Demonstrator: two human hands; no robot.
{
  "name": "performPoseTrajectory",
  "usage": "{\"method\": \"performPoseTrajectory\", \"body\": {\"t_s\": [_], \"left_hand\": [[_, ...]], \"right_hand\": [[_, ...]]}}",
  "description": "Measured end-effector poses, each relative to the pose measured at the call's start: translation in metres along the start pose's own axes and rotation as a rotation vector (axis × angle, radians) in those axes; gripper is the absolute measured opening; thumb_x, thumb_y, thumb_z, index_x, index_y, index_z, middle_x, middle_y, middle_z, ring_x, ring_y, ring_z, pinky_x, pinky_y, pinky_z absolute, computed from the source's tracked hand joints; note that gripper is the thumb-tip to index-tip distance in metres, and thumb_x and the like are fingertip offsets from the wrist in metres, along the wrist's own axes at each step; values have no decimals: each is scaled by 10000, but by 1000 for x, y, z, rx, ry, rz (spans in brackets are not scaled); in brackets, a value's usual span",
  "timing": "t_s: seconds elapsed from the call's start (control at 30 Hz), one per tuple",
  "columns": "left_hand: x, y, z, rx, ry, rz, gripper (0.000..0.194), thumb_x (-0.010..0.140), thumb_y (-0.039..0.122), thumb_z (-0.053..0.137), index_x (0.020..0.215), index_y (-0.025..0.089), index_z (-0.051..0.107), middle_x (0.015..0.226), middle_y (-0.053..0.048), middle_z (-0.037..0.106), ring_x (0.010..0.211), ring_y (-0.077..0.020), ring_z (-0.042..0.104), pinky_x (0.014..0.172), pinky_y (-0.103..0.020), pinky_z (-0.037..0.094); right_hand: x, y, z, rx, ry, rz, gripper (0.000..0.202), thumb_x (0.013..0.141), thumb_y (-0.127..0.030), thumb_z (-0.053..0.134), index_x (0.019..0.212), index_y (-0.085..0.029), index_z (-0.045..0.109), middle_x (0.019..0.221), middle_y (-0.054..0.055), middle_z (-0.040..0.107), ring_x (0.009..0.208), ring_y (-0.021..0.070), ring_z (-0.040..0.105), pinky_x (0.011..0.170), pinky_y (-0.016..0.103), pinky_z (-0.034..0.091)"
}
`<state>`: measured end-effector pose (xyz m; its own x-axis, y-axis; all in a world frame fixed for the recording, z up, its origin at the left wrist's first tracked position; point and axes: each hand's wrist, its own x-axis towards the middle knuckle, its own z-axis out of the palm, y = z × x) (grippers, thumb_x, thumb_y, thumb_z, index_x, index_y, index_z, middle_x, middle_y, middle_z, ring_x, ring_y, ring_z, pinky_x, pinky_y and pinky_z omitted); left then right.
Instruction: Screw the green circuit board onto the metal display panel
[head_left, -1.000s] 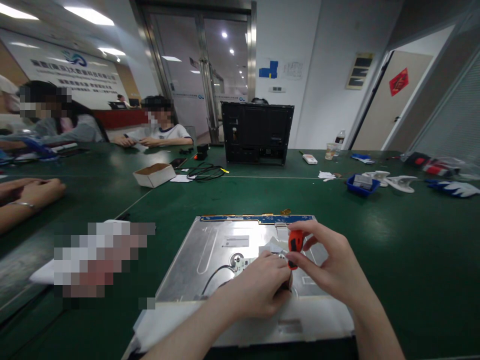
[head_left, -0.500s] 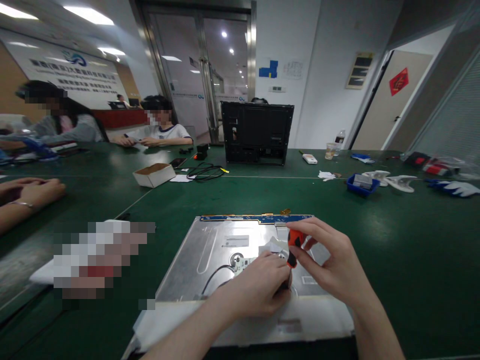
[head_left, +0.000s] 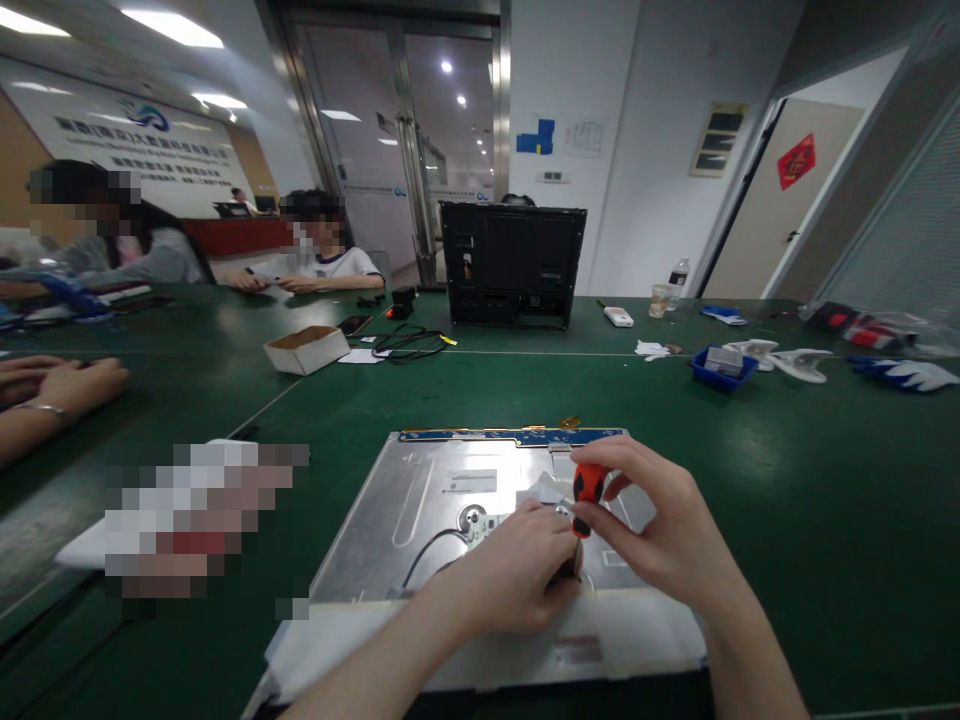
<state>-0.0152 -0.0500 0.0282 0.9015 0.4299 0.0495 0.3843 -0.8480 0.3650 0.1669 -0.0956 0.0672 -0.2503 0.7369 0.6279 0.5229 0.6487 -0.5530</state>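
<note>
A metal-backed display panel (head_left: 367, 530) lies flat on the table, with a blue circuit strip (head_left: 480, 436) along its far edge. My right hand (head_left: 652, 510) pinches the handle of a red and black screwdriver (head_left: 589, 484), held nearly upright with its shaft pointing down. Its tip is hidden behind my left hand (head_left: 525, 570), which rests on the panel with curled fingers close to the shaft. Whatever those fingers hold is mostly covered; a dark bit shows beneath them. Beside that hand, a small green circuit board (head_left: 484, 528) with a black cable (head_left: 424, 556) is partly visible.
An open cardboard box (head_left: 306, 350), black cables (head_left: 412, 343) and a black monitor housing (head_left: 514, 265) stand farther back. To the right is a blue tray (head_left: 724, 368) near white plastic pieces. A co-worker's hands (head_left: 71, 388) rest at the left; other people sit beyond.
The red handle has turned slightly between my right fingers. My left hand stays where it was, and the view has shifted a little.
</note>
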Motion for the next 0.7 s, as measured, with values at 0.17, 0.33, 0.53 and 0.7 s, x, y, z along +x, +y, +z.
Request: {"method": "performPoseTrajectory", "body": {"t_s": [0.17, 0.33, 0.53, 0.7], "left_hand": [[0, 1, -2, 38, -5, -16, 107, 798, 147, 639, 723, 177, 569, 864, -47, 671, 808, -205, 608, 756, -323, 450], [1, 0, 3, 40, 9, 1, 53, 824, 149, 625, 777, 168, 609, 913, -61, 685, 868, -216, 616, 774, -325, 454], [2, 0, 2, 25, 8, -33, 126, 815, 155, 631, 696, 171, 595, 795, -40, 660, 768, -203, 603, 750, -329, 453], [1, 1, 1, 28, 23, -35, 110, 812, 175, 648, 719, 177, 589, 821, -46, 664, 806, -219, 615, 773, -339, 459]], "right_hand": [[1, 0, 1, 12, -3, 25, 379, 892, -113, 630, 1210, -318, 642, 1102, 21, 658, 881, 160, 640, 680, 279, 563], [1, -1, 0, 18, -4, -3, 482, 882, -61, 584, 1285, -324, 610, 1104, 17, 679, 895, 161, 637, 722, 291, 572], [1, 1, 0, -10, -15, -11, 392, 914, -159, 636, 1277, -308, 623, 1095, 39, 676, 868, 171, 653, 713, 312, 589], [2, -1, 0, -13, -2, 7, 369, 933, -156, 605, 1258, -324, 652, 1093, 38, 658, 847, 161, 654, 662, 288, 585]]}}
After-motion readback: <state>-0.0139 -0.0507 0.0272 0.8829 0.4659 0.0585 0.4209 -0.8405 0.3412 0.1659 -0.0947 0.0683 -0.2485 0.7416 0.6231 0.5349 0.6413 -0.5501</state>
